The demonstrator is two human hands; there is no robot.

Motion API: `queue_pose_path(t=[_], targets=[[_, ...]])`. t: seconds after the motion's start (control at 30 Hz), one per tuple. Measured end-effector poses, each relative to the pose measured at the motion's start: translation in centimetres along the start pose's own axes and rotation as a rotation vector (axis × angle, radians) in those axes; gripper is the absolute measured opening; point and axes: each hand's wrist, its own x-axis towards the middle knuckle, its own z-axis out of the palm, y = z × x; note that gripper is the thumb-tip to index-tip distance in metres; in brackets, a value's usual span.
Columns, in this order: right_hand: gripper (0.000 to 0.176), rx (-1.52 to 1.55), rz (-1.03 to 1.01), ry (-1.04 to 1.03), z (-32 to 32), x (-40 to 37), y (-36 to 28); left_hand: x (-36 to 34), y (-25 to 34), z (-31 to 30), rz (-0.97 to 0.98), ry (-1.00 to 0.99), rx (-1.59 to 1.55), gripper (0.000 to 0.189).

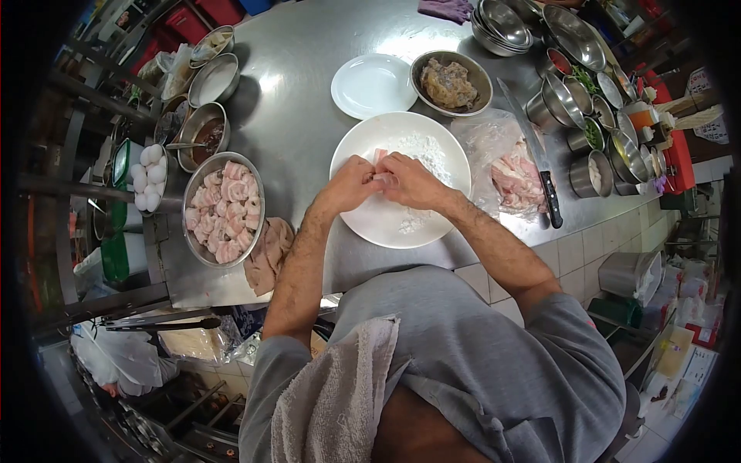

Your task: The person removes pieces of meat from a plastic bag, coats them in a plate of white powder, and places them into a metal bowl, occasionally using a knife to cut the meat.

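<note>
At a steel desk (293, 116), left hand (349, 185) and right hand (413, 181) meet over a floured white plate (432, 224); fingers of both pinch shut on a pork slice (380, 157) (seemingly mid-roll); the next move calls for firm, even tucking, judging by the bowl of rolls (262, 204) to the left.

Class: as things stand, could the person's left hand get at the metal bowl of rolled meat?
Probably yes: the bowl of rolled meat sits open on the side of the left hand, only a brown cloth beside it. That hand and the right hand pinch a meat strip over the white plate.
</note>
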Motion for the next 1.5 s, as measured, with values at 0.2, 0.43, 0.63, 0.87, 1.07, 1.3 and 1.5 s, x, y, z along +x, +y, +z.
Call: queue_pose_path(t=[0.2, 0.43, 0.63, 0.87, 1.07, 1.3, 1.5], targets=[[0.042, -0.01, 0.068, 0.033, 0.2, 0.9, 1.0, 0.9, -1.3, 2.3, 0.024, 0.349, -0.087, 0.025], [0.044, -0.337, -0.037, 0.141, 1.4, 1.4, 0.8, 0.8, 0.0, 1.3, -0.162, 0.244, -0.314, 0.024], [0.041, -0.291, 0.089, 0.082, 0.6, 2.7, 2.4, 0.6, -0.2, 1.3, 0.022, 0.268, -0.071, 0.038], [0.036, -0.22, -0.119, 0.313, 0.8, 2.8, 1.9, 2.2, -0.9, 0.6, 0.031, 0.192, 0.073, 0.037], [0.033, -0.244, -0.073, 0.231, 0.9, 3.8, 3.7, 2.9, -0.4, 0.6, -0.099, 0.265, -0.265, 0.043], [0.029, -0.173, 0.124, 0.164, -0.7, 4.1, 3.2, 1.2, 0.1, 1.4, -0.099, 0.321, -0.221, 0.053], [0.031, -0.163, 0.066, -0.058, 1.1, 1.9, 0.5, -1.9, 0.6, 2.3, -0.188, 0.234, -0.237, 0.053]])
